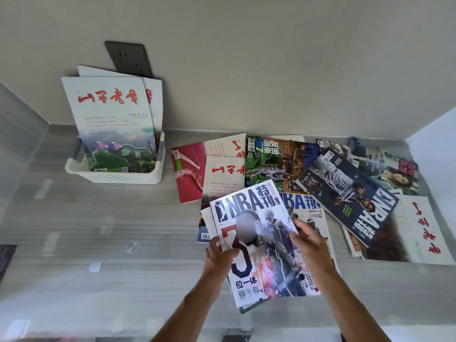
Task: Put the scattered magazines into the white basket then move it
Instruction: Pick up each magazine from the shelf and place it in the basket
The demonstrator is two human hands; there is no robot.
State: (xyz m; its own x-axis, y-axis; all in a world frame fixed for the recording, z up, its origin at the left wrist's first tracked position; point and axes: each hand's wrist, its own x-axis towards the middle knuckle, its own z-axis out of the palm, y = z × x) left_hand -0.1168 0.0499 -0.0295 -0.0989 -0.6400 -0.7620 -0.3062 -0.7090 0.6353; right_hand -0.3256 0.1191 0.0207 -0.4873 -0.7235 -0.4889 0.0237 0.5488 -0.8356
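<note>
An NBA magazine [261, 240] with a big "3" on its cover is lifted above the pile. My left hand [218, 255] grips its left edge and my right hand [309, 239] grips its right edge. The white basket [116, 176] stands at the back left against the wall, with two white magazines [111, 119] with red lettering standing upright in it. Several more magazines lie scattered on the grey table to the right, among them a dark NBA issue [350, 196], a green basketball issue [276, 164], a red one [188, 174] and white ones [227, 176].
A dark wall socket [128, 58] sits on the wall behind the basket. The wall runs along the table's far edge and a side wall [434, 134] closes the right. Bare table surface [98, 243] lies in front of the basket. A dark object [6, 257] sits at the left edge.
</note>
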